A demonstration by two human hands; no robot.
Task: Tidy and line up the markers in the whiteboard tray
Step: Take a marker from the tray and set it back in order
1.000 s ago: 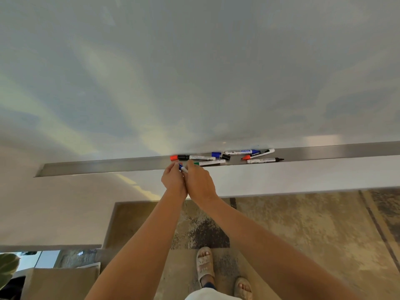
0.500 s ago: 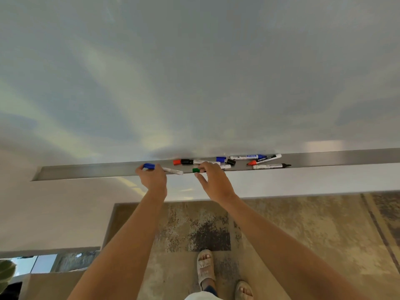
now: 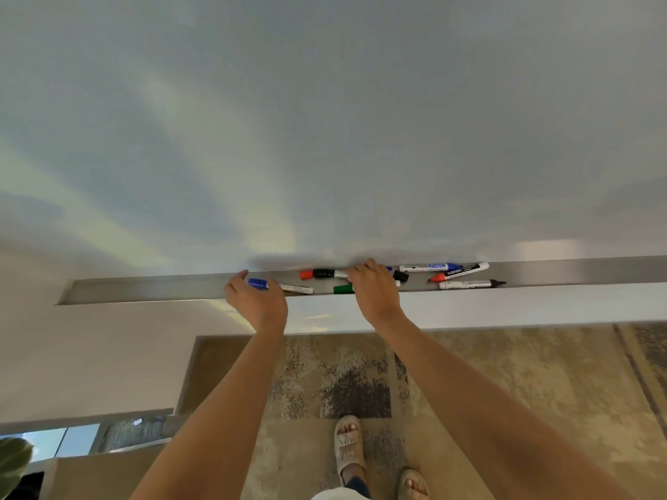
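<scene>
the person's two hands, which were bunched together at the tray's front lip a second ago, are now spreading apart along it. the left hand [image 3: 257,302] is easing its relaxed, half-spread fingers off the blue-capped marker [image 3: 280,286] it has carried out toward nine o'clock; that marker is now lying alone in the whiteboard tray [image 3: 144,291], long axis running along the tray, cap pointing to nine o'clock. i'd say this is the first one lined up. the right hand [image 3: 375,287] is reaching over the pile, fingers curling down beside the green-capped marker [image 3: 343,289]; whether it is gripping anything i cannot tell. further in, the red-and-black marker [image 3: 322,273] is lying lengthwise, while off toward three o'clock the red-tipped marker [image 3: 459,271] is sitting skewed.
</scene>
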